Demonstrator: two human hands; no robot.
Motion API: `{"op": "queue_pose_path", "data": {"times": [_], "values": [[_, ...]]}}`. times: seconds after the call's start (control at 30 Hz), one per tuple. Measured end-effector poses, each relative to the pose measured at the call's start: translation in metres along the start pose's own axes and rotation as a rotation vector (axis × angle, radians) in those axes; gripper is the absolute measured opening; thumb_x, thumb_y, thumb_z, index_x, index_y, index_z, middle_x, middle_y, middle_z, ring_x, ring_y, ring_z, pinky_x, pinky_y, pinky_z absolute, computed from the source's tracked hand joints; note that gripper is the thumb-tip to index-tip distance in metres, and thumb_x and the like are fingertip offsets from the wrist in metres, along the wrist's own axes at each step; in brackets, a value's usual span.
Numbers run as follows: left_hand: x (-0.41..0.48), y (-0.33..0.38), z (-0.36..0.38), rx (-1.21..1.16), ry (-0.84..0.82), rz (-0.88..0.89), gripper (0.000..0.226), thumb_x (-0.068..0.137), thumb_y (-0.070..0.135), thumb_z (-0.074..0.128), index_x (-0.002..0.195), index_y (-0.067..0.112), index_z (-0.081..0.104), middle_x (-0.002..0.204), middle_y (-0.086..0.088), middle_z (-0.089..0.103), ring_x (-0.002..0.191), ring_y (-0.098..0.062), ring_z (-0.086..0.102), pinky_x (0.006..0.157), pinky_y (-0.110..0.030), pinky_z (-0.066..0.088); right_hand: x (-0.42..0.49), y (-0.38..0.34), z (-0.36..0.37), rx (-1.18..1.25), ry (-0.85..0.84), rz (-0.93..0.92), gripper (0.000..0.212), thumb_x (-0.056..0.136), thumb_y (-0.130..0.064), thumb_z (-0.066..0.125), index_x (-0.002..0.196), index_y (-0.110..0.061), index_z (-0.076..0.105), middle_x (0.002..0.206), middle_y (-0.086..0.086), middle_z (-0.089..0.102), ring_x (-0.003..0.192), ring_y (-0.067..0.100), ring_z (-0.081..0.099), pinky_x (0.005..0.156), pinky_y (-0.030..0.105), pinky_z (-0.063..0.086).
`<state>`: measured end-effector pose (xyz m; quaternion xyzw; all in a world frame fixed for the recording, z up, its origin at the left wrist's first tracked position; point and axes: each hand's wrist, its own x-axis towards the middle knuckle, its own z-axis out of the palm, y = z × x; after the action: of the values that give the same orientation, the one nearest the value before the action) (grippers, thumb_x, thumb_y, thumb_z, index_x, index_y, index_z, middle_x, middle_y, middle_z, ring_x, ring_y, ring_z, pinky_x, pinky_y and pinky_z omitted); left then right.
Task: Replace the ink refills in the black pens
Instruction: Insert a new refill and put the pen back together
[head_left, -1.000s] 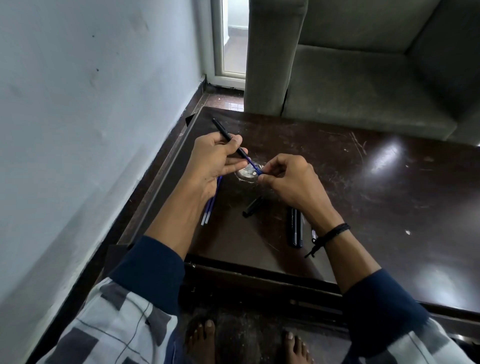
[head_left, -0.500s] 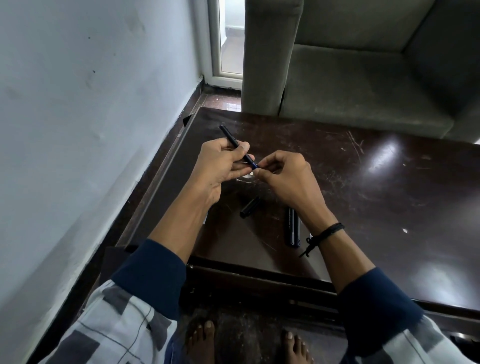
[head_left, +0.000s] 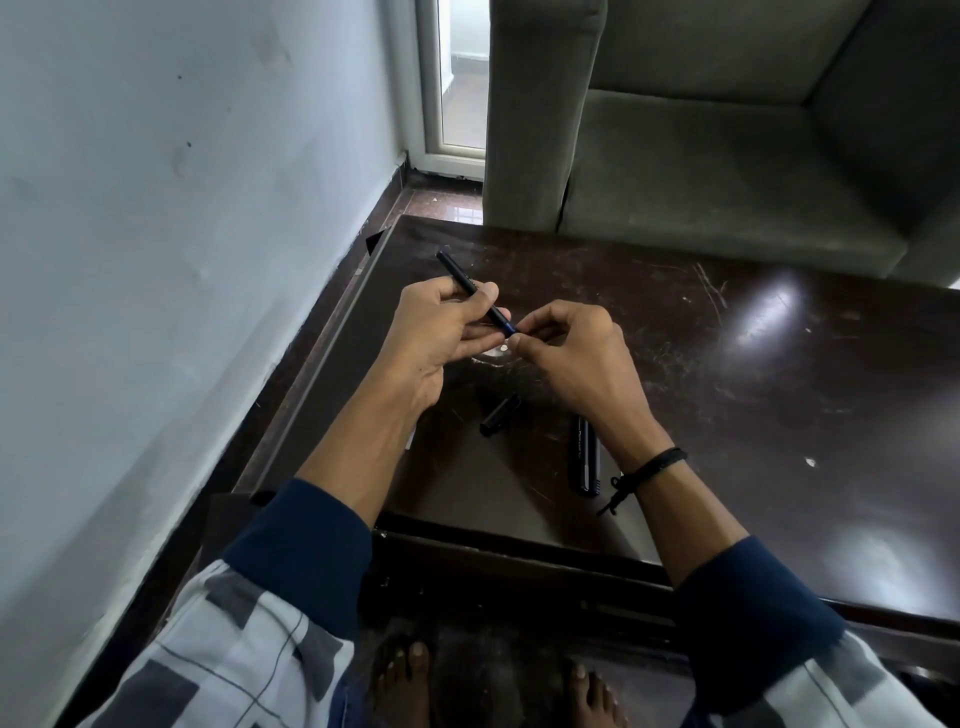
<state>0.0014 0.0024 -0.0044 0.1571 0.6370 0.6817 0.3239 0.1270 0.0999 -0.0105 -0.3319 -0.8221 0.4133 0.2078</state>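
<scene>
Pushing the blue ink refill (head_left: 508, 326) into the black pen barrel (head_left: 457, 272) seems to be the step in hand. I judge it is close to finished, because only a short blue piece shows between the mouth of the barrel and the right fingertips (head_left: 519, 340).

Several things could go wrong from here. The refill is thin, so if the right hand (head_left: 576, 358) pushes a little off the line of the barrel, the refill may bend or jam at the mouth. The pinch is only on the very end, so the tip can slip out from between the fingers. The barrel can also turn or slide back in the left hand (head_left: 441, 332) if the push is too strong. Below the fingers, a pen cap (head_left: 500, 414) and two more black pens (head_left: 586, 457) lie on the table (head_left: 753, 389), under the right wrist. A wrist that drops could knock them and make them roll.

The left fingers are curled around the middle of the barrel, with the thumb pressed on top. Its far end sticks out beyond them, away from the person. The right thumb and forefinger are closed in a small pinch on the refill end, just beside the left fingertips. The other right fingers are bent loosely, and I cannot tell if they hold anything.
</scene>
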Motion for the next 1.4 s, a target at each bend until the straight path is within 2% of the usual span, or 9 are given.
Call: {"op": "queue_pose_path", "data": {"times": [0.2,0.37,0.47,0.6,0.7,0.87,1.03,1.27,1.4], "values": [[-0.002,0.001,0.001,-0.023,0.007,0.008,0.014,0.096,0.010,0.068,0.107,0.002,0.067,0.096,-0.018,0.076,0.087,-0.025,0.078,0.073,-0.033,0.063,-0.001,-0.001,0.001,-0.026,0.016,-0.024,0.002,0.092,-0.027,0.075,0.094,-0.026,0.075,0.083,-0.011,0.071,0.077,0.002,0.067,0.064,0.020,0.050],[-0.003,0.003,0.001,-0.060,-0.005,-0.009,0.015,0.095,0.012,0.069,0.107,0.002,0.068,0.094,-0.016,0.078,0.088,-0.024,0.078,0.074,-0.032,0.063,0.001,-0.002,-0.006,0.390,-0.100,0.169,0.008,0.095,-0.012,0.070,0.094,-0.008,0.077,0.082,0.007,0.075,0.063,0.005,0.062,0.059,0.018,0.050],[-0.003,0.003,0.003,-0.059,-0.016,-0.015,0.018,0.095,0.011,0.068,0.110,0.001,0.068,0.092,-0.014,0.078,0.088,-0.023,0.078,0.074,-0.032,0.063,0.001,-0.002,-0.008,0.457,-0.116,0.193,0.009,0.095,-0.010,0.070,0.096,-0.002,0.076,0.080,0.008,0.074,0.063,0.006,0.061,0.057,0.016,0.049],[-0.003,0.003,0.002,-0.051,-0.011,-0.008,0.018,0.096,0.011,0.068,0.110,0.000,0.068,0.093,-0.015,0.078,0.088,-0.024,0.078,0.073,-0.032,0.063,0.001,-0.002,-0.008,0.465,-0.119,0.206,0.009,0.096,-0.010,0.070,0.099,-0.003,0.075,0.078,0.006,0.074,0.066,0.009,0.063,0.063,0.021,0.051],[-0.003,0.003,0.001,-0.039,-0.001,-0.004,0.018,0.096,0.011,0.068,0.110,0.001,0.068,0.094,-0.016,0.078,0.087,-0.024,0.078,0.074,-0.033,0.063,0.000,-0.003,-0.006,0.465,-0.114,0.187,0.009,0.095,-0.013,0.072,0.100,-0.006,0.073,0.084,0.012,0.077,0.069,0.013,0.066,0.068,0.027,0.054],[-0.002,0.004,-0.001,-0.053,0.012,0.012,0.014,0.096,0.010,0.067,0.107,0.001,0.068,0.094,-0.018,0.076,0.088,-0.026,0.078,0.074,-0.032,0.063,0.000,-0.001,-0.004,0.396,-0.104,0.152,0.019,0.083,-0.016,0.085,0.097,-0.013,0.072,0.091,0.014,0.077,0.071,0.014,0.070,0.069,0.028,0.058],[-0.001,0.003,-0.002,-0.040,0.020,0.020,0.012,0.095,0.009,0.068,0.104,0.002,0.068,0.095,-0.018,0.076,0.088,-0.024,0.078,0.074,-0.033,0.063,0.003,0.004,0.000,0.332,-0.078,0.151,0.009,0.086,-0.016,0.082,0.087,-0.018,0.074,0.083,0.006,0.077,0.070,0.011,0.069,0.073,0.034,0.058],[-0.001,0.003,-0.002,-0.029,0.026,0.035,0.013,0.095,0.009,0.068,0.106,0.001,0.068,0.094,-0.018,0.076,0.088,-0.024,0.078,0.073,-0.032,0.063,0.004,0.005,0.002,0.315,-0.092,0.135,0.002,0.091,-0.019,0.076,0.091,-0.018,0.075,0.083,0.004,0.078,0.072,0.012,0.072,0.082,0.044,0.061],[-0.002,0.005,-0.002,-0.032,0.020,0.037,0.011,0.095,0.009,0.068,0.104,0.002,0.068,0.093,-0.018,0.076,0.087,-0.025,0.078,0.072,-0.030,0.063,0.004,0.005,0.003,0.304,-0.080,0.111,0.015,0.084,-0.019,0.084,0.093,-0.020,0.072,0.082,0.006,0.077,0.072,0.014,0.072,0.081,0.044,0.061]]}}
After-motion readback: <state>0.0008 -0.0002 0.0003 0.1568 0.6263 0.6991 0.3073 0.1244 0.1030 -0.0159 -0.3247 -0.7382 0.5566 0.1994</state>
